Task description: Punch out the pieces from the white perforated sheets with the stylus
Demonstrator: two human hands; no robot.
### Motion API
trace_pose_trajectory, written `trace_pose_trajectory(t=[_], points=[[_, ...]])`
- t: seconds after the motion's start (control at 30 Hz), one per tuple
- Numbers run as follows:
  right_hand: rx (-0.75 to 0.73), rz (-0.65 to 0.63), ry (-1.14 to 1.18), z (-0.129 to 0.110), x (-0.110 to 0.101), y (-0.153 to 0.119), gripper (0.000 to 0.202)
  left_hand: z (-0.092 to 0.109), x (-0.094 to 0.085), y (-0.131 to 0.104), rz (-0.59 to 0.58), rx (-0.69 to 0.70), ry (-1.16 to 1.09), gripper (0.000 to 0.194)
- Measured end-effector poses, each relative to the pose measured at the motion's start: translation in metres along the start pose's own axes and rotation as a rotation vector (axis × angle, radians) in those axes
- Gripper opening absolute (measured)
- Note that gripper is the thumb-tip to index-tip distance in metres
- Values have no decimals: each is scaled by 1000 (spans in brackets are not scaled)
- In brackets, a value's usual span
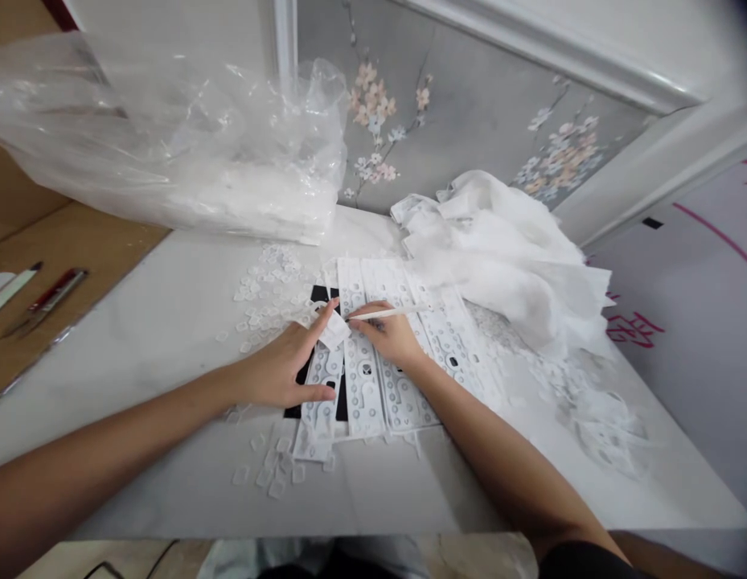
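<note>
My left hand (282,366) rests over a narrow white strip (320,418) printed with rows of small grey circles. Its thumb and index finger are spread wide apart. Beside the index finger sits a small white square piece (335,330), tilted; whether other fingers touch it is hidden. My right hand (392,336) is closed round a thin white pen-like tool (397,311), whose dark tip points left at the square piece. Under that hand lie several similar white panels (368,406) side by side. A black sheet (342,406) shows beneath the left strip.
Small clear square frames (270,281) are scattered to the left, with more near the front edge. A clear plastic bag (228,161) stands behind, and a crumpled white sheet heap (499,241) lies at right. Cardboard (108,241) at left bears pens and a red-handled tool (53,291).
</note>
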State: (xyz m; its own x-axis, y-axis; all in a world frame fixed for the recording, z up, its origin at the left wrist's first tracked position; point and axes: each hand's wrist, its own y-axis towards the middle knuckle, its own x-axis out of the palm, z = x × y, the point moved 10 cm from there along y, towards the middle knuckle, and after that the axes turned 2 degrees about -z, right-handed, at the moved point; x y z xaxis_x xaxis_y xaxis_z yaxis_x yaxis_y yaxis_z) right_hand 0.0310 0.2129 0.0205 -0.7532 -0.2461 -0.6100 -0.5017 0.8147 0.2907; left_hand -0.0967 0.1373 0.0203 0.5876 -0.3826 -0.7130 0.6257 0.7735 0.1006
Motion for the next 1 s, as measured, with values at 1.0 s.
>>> trace_pose_trajectory(t=[1.0], points=[[-43, -83, -702, -31, 17, 0, 18, -15, 3, 9, 6, -69, 215, 115]])
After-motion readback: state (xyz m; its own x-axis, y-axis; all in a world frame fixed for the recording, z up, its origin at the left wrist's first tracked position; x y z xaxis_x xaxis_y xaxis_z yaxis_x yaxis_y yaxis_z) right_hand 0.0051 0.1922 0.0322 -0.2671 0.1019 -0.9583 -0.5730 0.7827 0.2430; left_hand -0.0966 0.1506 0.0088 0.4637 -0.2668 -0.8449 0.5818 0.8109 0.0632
